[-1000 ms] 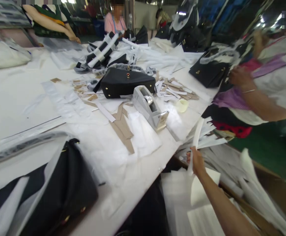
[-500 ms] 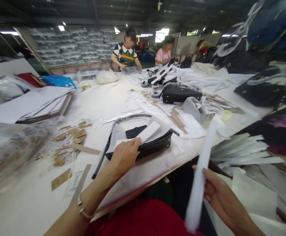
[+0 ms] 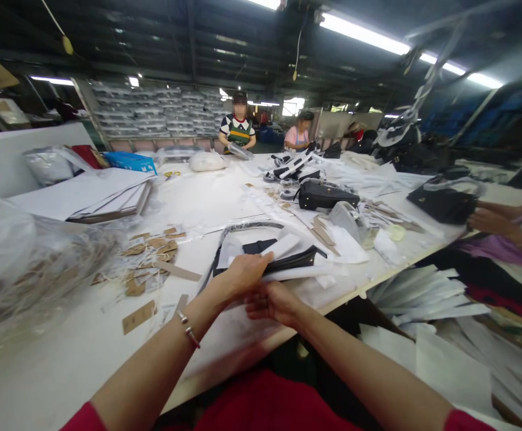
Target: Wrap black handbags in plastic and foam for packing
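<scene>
A flat black handbag (image 3: 288,261) with white paper pieces on it lies on the white table (image 3: 207,197) in front of me. My left hand (image 3: 241,276), a bracelet on its wrist, grips the bag's near left edge with fingers curled over it. Just below it, my right hand (image 3: 270,302) is closed on a long white paper strip (image 3: 315,273) that lies along the bag's near side. The two hands touch. A grey strap (image 3: 247,227) loops behind the bag.
Brown card tags (image 3: 153,251) lie to the left, beside a clear plastic bag (image 3: 27,263). A tape dispenser (image 3: 353,218) and another black bag (image 3: 326,194) sit further back. White paper strips (image 3: 427,293) fill a box on the right. A co-worker's hand (image 3: 488,220) reaches in from the right; two more people work at the far end.
My right hand brought the white strip from the box at the right up to the bag and now meets my left hand. The view swung from the right side toward the table.
</scene>
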### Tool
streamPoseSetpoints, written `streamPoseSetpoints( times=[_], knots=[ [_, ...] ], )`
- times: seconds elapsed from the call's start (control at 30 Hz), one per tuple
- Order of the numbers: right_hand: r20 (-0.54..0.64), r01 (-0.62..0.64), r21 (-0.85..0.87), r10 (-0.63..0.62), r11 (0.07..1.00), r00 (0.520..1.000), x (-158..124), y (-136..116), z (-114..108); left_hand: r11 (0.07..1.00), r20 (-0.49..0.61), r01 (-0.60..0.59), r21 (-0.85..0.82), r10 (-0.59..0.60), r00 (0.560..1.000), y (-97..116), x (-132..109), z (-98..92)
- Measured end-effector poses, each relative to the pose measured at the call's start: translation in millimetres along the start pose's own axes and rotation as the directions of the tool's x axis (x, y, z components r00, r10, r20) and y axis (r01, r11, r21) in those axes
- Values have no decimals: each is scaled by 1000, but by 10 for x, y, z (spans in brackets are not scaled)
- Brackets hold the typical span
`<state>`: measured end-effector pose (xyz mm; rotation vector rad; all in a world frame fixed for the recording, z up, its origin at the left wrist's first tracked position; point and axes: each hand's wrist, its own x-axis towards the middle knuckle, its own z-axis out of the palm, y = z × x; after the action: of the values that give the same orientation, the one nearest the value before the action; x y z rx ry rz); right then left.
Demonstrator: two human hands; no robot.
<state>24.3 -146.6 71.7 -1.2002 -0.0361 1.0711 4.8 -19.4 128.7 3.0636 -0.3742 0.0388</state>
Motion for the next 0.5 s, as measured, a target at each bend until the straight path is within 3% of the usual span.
streamPoseSetpoints(
  times=[0.2, 0.37, 0.5],
  knots=[
    [63, -37, -90, 43, 995, 997, -130, -27, -274, 998, -106, 68, 12, -67, 992, 170, -113, 244],
    [-15, -16, 2, 16, 1000, 1000, -215, -115, -533, 990, -175, 137, 17, -132, 976, 225, -147, 494],
    [-110, 78, 62, -71, 995, 991, -264, -180, -732, 988, -188, 153, 14, -148, 971, 234, -153, 537]
  ],
)
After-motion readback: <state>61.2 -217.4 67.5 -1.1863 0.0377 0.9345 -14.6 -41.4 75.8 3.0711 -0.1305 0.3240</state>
